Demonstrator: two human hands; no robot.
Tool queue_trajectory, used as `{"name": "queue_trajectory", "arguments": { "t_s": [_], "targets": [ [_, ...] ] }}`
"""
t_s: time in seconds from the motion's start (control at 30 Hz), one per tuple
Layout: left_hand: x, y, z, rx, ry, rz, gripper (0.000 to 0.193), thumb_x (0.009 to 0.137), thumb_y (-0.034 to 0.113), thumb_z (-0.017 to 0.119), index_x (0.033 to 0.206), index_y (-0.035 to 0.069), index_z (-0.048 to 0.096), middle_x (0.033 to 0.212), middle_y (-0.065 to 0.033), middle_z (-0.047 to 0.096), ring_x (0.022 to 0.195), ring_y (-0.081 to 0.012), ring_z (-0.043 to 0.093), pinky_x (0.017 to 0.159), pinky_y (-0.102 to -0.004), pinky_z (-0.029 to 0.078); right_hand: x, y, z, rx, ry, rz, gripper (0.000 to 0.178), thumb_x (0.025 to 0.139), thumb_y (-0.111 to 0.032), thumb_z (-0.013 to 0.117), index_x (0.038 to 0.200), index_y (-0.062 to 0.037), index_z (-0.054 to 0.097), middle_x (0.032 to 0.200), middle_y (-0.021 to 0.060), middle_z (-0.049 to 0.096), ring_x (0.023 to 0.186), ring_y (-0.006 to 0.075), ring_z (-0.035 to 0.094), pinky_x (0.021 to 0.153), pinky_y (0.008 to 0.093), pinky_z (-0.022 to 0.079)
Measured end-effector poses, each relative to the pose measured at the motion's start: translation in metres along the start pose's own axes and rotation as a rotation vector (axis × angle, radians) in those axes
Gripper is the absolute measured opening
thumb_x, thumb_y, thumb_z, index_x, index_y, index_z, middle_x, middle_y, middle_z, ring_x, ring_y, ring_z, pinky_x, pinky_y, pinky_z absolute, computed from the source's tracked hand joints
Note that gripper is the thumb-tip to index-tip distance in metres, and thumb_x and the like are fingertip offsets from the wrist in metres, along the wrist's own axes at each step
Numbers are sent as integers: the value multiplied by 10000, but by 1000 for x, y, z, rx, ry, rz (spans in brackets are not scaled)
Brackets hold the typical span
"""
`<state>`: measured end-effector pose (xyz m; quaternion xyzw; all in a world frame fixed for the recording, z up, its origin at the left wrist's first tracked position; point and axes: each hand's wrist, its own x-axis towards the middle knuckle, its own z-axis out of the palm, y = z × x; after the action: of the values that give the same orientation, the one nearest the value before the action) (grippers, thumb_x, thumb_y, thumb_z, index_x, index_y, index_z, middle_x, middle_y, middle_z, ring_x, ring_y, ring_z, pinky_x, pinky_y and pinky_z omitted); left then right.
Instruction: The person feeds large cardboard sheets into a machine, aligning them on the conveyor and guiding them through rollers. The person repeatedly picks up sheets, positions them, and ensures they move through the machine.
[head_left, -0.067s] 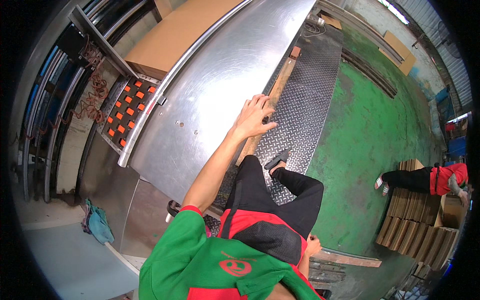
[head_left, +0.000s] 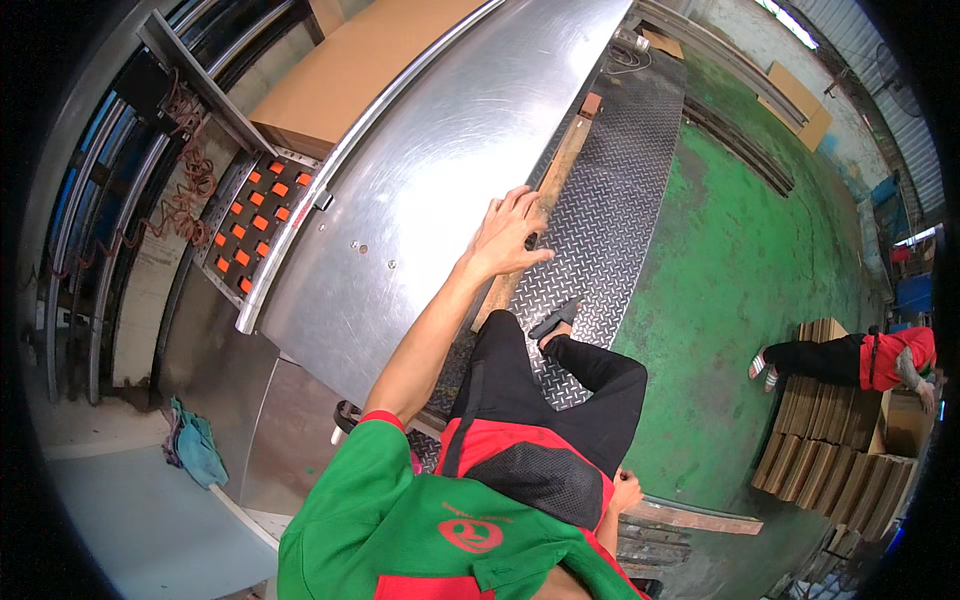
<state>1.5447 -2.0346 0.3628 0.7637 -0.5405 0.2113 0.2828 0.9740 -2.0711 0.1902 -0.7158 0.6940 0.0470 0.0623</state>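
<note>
My left hand (head_left: 508, 238) is open and palm down at the right edge of a long steel table (head_left: 450, 150), its fingers spread and a little bent, holding nothing. Low by my right hip is my right hand (head_left: 627, 491), beside the red and black mesh waist pouch (head_left: 545, 480). Its fingers are mostly hidden, so its grip does not show. Flat brown cardboard sheets (head_left: 350, 65) lie beyond the table's raised metal rail (head_left: 375, 105). Left of that rail sits a panel with orange rollers (head_left: 250, 225).
A diamond-plate walkway (head_left: 610, 170) runs beside the table, with a wooden beam (head_left: 565, 160) along it. On the green floor (head_left: 720, 300) at right, another person (head_left: 890, 360) stands by stacked cardboard (head_left: 830, 460). Cloths (head_left: 198, 448) hang at lower left, near coiled hoses (head_left: 195, 180).
</note>
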Motion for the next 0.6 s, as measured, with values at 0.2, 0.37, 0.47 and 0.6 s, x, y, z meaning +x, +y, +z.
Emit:
{"name": "queue_trajectory", "arguments": {
  "t_s": [0.2, 0.37, 0.47, 0.6],
  "targets": [
    [5, -30, -1, -665, -60, -481, 362, 893, 231, 663, 604, 12, 661, 674, -63, 649, 704, -164, 545, 649, -368, 441, -2, -2, -2, 17, 20, 24, 296, 801, -395, 677, 803, -117, 777, 779, 115, 727, 743, 337, 684, 844, 430, 432],
    [6, -34, -1, -950, 89, -529, 421, 988, 252, 483, 712, 26, 706, 759, -78, 680, 849, -198, 593, 824, -348, 456, 0, -2, -1, -16, 16, 16, 291, 802, -393, 672, 806, -122, 777, 777, 107, 729, 747, 331, 686, 830, 423, 437],
    [7, -27, 0, -686, -81, -469, 406, 989, 237, 463, 754, 42, 730, 859, -86, 703, 941, -229, 607, 913, -358, 436, 0, 0, 1, -34, 12, 8, 290, 799, -397, 679, 799, -124, 775, 777, 99, 730, 744, 325, 687, 817, 425, 441],
    [7, -14, 1, -444, -172, -355, 401, 994, 255, 433, 855, 64, 757, 1135, -80, 672, 1134, -256, 538, 1004, -404, 367, 1, 2, 3, -24, 18, 1, 287, 798, -397, 678, 798, -127, 774, 775, 96, 730, 742, 323, 688, 802, 429, 444]
  ]
}}
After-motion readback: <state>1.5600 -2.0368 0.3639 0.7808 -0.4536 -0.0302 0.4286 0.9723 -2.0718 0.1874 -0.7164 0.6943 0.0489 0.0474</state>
